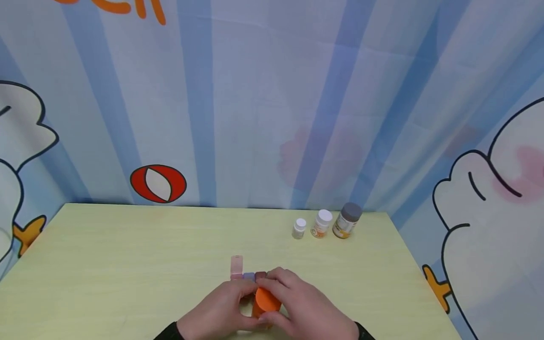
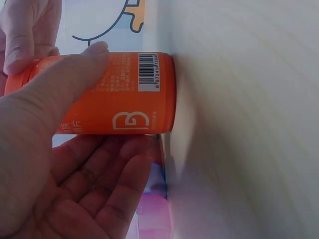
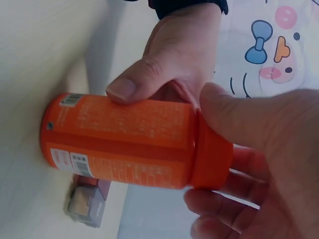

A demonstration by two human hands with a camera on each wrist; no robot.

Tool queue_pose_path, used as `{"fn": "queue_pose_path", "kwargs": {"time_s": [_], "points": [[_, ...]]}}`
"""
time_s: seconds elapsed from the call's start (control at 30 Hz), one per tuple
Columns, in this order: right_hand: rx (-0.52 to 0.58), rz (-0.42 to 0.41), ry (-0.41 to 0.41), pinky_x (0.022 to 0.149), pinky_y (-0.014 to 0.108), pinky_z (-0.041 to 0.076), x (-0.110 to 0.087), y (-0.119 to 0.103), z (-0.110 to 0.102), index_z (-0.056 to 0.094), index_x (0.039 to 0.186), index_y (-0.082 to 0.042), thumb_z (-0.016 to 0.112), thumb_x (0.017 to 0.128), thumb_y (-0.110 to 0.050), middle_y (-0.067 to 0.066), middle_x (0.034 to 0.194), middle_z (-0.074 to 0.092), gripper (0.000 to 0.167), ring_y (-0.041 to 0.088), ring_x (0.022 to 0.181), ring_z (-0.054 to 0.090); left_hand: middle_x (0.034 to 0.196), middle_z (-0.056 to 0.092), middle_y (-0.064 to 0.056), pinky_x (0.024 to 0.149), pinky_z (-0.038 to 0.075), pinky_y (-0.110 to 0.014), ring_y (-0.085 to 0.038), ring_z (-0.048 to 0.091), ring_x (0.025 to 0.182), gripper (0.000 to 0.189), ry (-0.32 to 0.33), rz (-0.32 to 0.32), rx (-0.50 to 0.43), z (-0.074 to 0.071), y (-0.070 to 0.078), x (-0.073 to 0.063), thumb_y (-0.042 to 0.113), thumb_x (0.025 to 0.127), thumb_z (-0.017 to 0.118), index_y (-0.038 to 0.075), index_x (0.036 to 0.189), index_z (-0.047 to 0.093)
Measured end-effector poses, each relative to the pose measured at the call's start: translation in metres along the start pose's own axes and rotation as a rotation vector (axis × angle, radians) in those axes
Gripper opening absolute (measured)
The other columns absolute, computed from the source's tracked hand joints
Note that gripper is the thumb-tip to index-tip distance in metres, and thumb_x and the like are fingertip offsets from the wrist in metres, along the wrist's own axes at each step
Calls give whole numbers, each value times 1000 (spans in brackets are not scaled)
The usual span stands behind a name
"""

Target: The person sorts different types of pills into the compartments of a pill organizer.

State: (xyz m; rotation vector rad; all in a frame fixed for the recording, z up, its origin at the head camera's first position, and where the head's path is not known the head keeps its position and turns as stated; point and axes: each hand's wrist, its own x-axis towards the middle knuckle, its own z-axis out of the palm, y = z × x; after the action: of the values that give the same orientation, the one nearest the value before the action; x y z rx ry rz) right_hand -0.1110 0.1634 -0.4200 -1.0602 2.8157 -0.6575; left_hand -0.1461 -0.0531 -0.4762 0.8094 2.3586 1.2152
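Observation:
An orange pill bottle with printed labels stands on the table between both hands. My left hand holds its body, thumb along the near side and fingers around the far side. On the orange cap, my right hand grips with thumb and fingers from opposite sides. The cap sits on the bottle in the right wrist view. Just behind the hands is a row of small coloured compartments, a pill box; its pink lid stands raised. The hands hide part of that row.
Toward the back right of the pale yellow table stand a small white bottle, a white-capped bottle and a larger grey-capped bottle. A printed blue striped curtain hangs behind the table.

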Motion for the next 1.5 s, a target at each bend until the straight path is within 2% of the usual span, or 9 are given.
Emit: {"fn": "queue_pose_path", "kwargs": {"time_s": [0.17, 0.27, 0.37, 0.47, 0.6, 0.87, 1.1, 1.33, 1.5], "points": [[-26, 1, 5, 89, 21, 50, -3, 1, -3, 37, 146, -35, 55, 91, -57, -16, 135, 44, 62, 2, 113, 49, 111, 61, 23, 87, 50, -23, -2, 56, 96, 49, -18, -9, -8, -1, -1, 1, 60, 73, 73, 42, 117, 58], [-17, 57, 30, 83, 18, 50, -3, -1, -3, 39, 143, -36, 56, 85, -64, -15, 124, 46, 66, 0, 100, 52, 105, 62, 21, 83, 50, -23, -5, 57, 92, 47, -27, -10, -17, -2, -2, 1, 57, 74, 74, 38, 114, 60], [-43, 46, 55, 80, 16, 50, -2, -4, -4, 46, 138, -33, 57, 87, -62, -17, 116, 48, 59, -1, 95, 50, 103, 63, 21, 80, 50, -23, -4, 57, 90, 45, -24, -8, -28, -1, -2, 1, 58, 74, 74, 38, 113, 61], [-63, -7, 32, 86, 19, 50, -3, -3, -6, 47, 139, -32, 55, 93, -53, -19, 126, 50, 51, 1, 106, 49, 104, 63, 22, 80, 50, -23, -3, 58, 90, 46, -17, 2, -31, 0, -1, 0, 57, 73, 75, 41, 113, 60], [-42, -30, -4, 95, 26, 50, -5, -1, -8, 38, 145, -35, 54, 95, -49, -18, 143, 41, 55, 6, 123, 45, 105, 62, 21, 80, 51, -24, -6, 58, 90, 47, -27, -7, -46, -1, -1, 1, 54, 74, 76, 42, 116, 59], [-79, 43, 48, 80, 17, 50, -3, -1, -4, 48, 138, -33, 54, 88, -62, -16, 116, 50, 58, -1, 96, 50, 96, 62, 17, 74, 50, -23, -9, 58, 86, 42, -36, -24, -41, -1, 0, 2, 56, 75, 74, 36, 110, 62], [-64, -6, -30, 94, 27, 50, -4, -1, -9, 39, 145, -36, 52, 94, -54, -19, 141, 43, 56, 6, 121, 47, 99, 62, 18, 73, 49, -22, -10, 59, 86, 47, -30, -1, -33, -1, -1, 0, 55, 74, 76, 40, 115, 59], [-79, 77, 27, 83, 19, 51, -4, -3, -6, 44, 141, -35, 52, 87, -66, -17, 119, 50, 62, 0, 101, 49, 93, 63, 16, 71, 48, -22, -10, 58, 84, 41, -38, -29, -50, -1, -1, 2, 55, 75, 75, 37, 109, 62], [-73, 11, -4, 92, 24, 50, -3, -2, -7, 46, 142, -31, 52, 94, -54, -18, 132, 49, 54, 4, 115, 48, 97, 62, 17, 71, 48, -23, -11, 58, 86, 43, -37, -17, -56, -1, -1, 1, 54, 74, 76, 40, 112, 60]]}}
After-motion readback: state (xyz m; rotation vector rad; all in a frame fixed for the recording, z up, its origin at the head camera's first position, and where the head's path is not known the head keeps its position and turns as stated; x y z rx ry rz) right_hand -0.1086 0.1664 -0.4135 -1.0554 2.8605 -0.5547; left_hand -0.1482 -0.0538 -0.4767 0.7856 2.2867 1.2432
